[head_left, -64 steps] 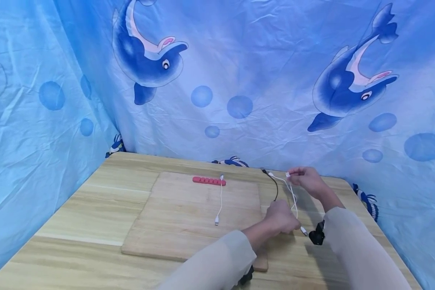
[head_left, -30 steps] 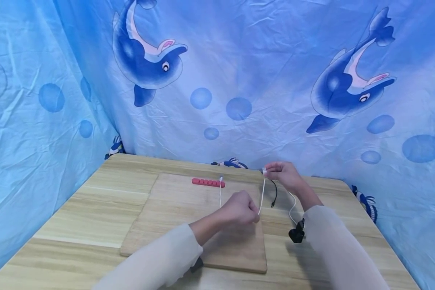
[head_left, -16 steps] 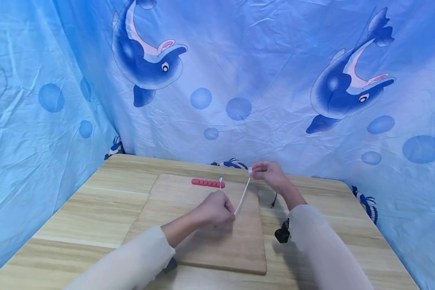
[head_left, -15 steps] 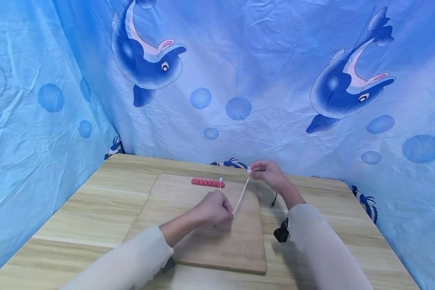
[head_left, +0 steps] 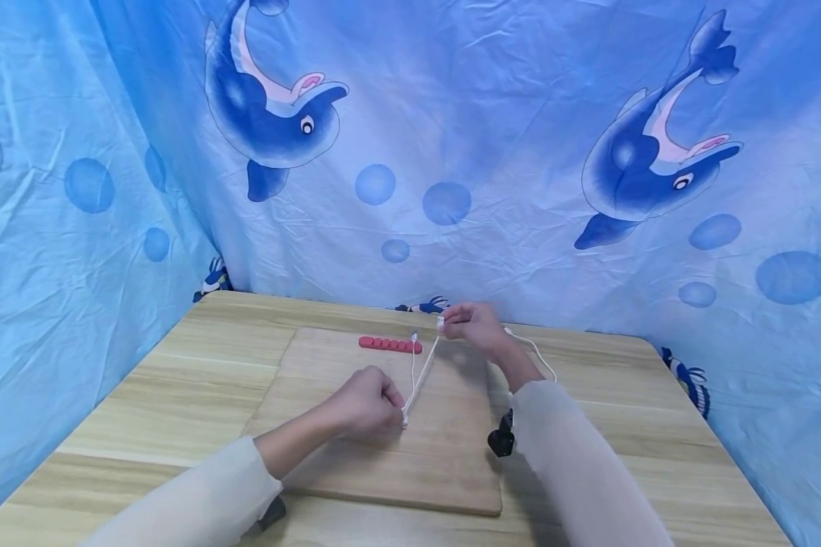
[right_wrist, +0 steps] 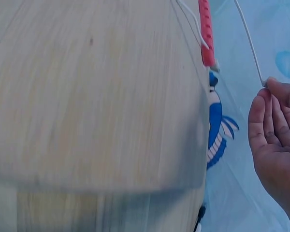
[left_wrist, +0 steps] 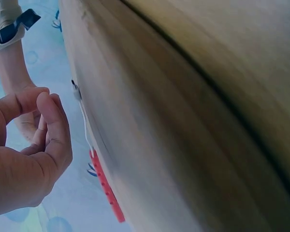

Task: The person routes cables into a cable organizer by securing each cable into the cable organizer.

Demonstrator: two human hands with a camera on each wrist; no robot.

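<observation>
A white USB cable [head_left: 426, 371] is stretched slantwise above the wooden board. My right hand [head_left: 477, 327] pinches its USB plug [head_left: 441, 323] between thumb and fingertips, beyond the right end of a red cable holder [head_left: 390, 345]. Lower and to the left, my left hand [head_left: 369, 403] pinches the cable's other end, with thumb and index tips together in the left wrist view. A second white cable [head_left: 413, 365] runs from the holder's right end down the board, its near end overlapping the left fingertips. In the right wrist view, the taut cable [right_wrist: 250, 43] leads up from the right fingertips.
The wooden board [head_left: 445, 471] lies on a wood-grain table [head_left: 144, 425]. Another white cable [head_left: 534, 349] lies to its right, partly behind the right forearm. A black connector [right_wrist: 201, 211] shows at the table edge. A blue dolphin-print curtain [head_left: 492, 152] hangs behind.
Both hands have carried the white USB cable leftward from the table's right side to above the board. The red holder and the second white cable have stayed in place.
</observation>
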